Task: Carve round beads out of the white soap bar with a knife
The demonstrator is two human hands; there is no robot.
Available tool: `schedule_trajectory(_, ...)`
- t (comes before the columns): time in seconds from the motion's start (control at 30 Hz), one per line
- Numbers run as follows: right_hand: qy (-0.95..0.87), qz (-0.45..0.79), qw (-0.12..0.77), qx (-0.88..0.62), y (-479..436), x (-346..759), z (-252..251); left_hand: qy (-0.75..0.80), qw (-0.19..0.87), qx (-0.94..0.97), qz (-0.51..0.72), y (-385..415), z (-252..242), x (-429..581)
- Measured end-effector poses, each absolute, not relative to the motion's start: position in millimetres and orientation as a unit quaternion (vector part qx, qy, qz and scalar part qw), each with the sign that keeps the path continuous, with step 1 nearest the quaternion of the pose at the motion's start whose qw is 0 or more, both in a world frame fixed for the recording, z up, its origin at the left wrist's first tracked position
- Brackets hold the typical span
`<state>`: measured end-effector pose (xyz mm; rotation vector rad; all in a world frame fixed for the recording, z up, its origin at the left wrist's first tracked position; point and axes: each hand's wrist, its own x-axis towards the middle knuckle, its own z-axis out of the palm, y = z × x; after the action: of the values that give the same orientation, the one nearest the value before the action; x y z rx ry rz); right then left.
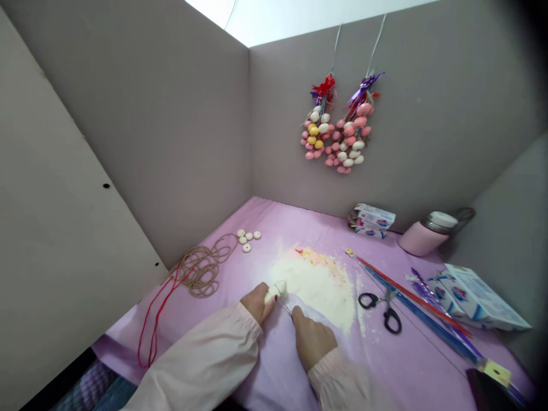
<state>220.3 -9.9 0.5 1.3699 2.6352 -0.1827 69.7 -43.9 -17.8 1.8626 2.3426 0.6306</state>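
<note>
My left hand (pixel 257 302) is closed around a small white carved piece (pixel 280 287), which looks like soap. Its rounded end sticks out past my fingers, over the near edge of a spread of white shavings (pixel 319 285). My right hand (pixel 313 338) grips a thin-bladed knife (pixel 286 308), with the handle mostly hidden in the fingers. The blade reaches toward the white piece from its right side; whether it touches cannot be made out. Some pink and orange shavings (pixel 327 264) lie along the far edge of the pile.
Left on the pink cloth are brown cord (pixel 201 273), red string (pixel 154 319) and several white beads (pixel 247 248). Scissors (pixel 388 294), ribbons (pixel 419 302), soap boxes (pixel 483 294) and a pink jar (pixel 423 237) stand right. Egg-shaped bead bunches (pixel 349 140) hang on the grey partition.
</note>
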Motion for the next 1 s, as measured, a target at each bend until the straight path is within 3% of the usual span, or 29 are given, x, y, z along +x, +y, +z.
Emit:
schedule_trajectory(0.27, 0.853, -0.059, 0.09, 0.51, -13.9, 227.3, -0.5, 0.716, 0.011, 0.657, 0.236, -50.2, -18.1, 72.2)
schedule_trajectory(1.0, 0.869, -0.094, 0.069, 0.48, -11.8, 229.9, 3.4, 0.673, -0.065, 0.655, 0.337, -54.4, -31.9, 93.8)
